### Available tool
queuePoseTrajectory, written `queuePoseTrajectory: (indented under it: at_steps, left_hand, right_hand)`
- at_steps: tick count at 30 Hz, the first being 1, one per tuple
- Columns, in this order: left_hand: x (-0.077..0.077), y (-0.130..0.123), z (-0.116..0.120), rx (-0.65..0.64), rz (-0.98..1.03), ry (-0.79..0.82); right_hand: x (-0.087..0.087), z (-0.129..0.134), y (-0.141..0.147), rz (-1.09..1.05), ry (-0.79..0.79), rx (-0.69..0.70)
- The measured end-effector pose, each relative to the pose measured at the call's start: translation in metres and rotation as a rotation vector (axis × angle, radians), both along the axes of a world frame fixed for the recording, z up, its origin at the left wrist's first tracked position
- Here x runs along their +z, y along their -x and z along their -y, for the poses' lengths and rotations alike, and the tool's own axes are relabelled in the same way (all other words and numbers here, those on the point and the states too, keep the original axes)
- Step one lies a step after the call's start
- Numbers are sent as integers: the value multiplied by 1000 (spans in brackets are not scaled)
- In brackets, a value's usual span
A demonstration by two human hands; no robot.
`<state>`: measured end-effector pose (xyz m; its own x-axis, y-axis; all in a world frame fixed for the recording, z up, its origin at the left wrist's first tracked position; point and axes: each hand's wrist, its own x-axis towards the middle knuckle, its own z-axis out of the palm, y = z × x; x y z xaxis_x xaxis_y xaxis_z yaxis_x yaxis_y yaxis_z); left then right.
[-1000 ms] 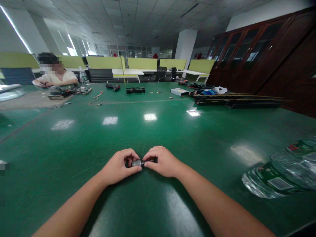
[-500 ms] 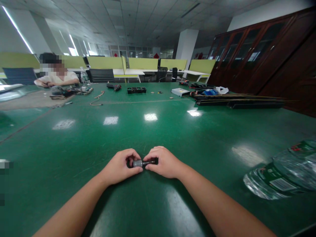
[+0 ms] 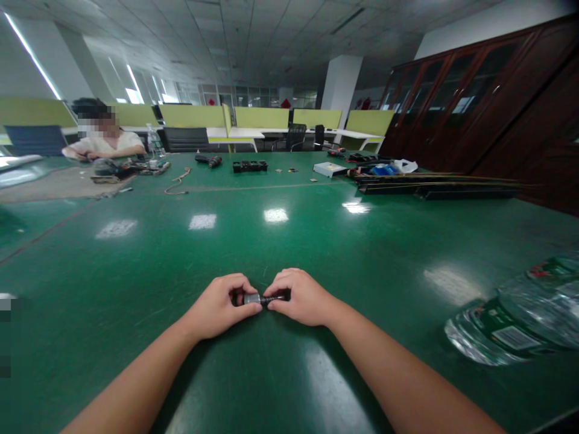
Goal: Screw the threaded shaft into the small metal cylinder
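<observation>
My left hand (image 3: pixel 221 306) is closed around a small grey metal cylinder (image 3: pixel 251 299), its thumb along the near side. A thin, dark, ridged shaft (image 3: pixel 268 299), like a screw or a spring, runs rightward from the cylinder. My right hand (image 3: pixel 301 298) has its fingers and thumb curled around the shaft's outer end, which has a dark tip partly hidden under the fingers. The piece lies level, low over the green table (image 3: pixel 253 374). I cannot tell whether cylinder and shaft are one part.
A large clear bottle with a green label (image 3: pixel 515 328) lies at the right. Across the table are a power drill (image 3: pixel 208 160), a black slotted part (image 3: pixel 250 166), a white box (image 3: pixel 330 169) and long black rails (image 3: pixel 389 185). A person (image 3: pixel 106 141) sits at the far left.
Both hands stay almost in place. My right thumb and fingertips have shifted very slightly to the right, and the ridges on the shaft show more clearly.
</observation>
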<state>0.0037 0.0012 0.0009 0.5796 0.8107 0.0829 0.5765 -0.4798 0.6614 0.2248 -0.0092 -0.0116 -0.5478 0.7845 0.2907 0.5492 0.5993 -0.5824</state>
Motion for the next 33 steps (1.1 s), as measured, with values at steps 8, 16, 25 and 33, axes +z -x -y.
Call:
queuePoseTrajectory:
  at_steps: [8,16,25,33]
  left_hand:
    - [0,0,1,4,3,-2]
    - [0,0,1,9,4,4]
    - [-1,0,1,7,5,16]
    - [0,0,2,11,2,11]
  right_hand:
    - [0,0,-1,2,21,1]
    - [2,0,-3,7,25,2]
    - [-1,-1,-5,-11,26,-4]
    - [-1,-1,-6,0,35,-27]
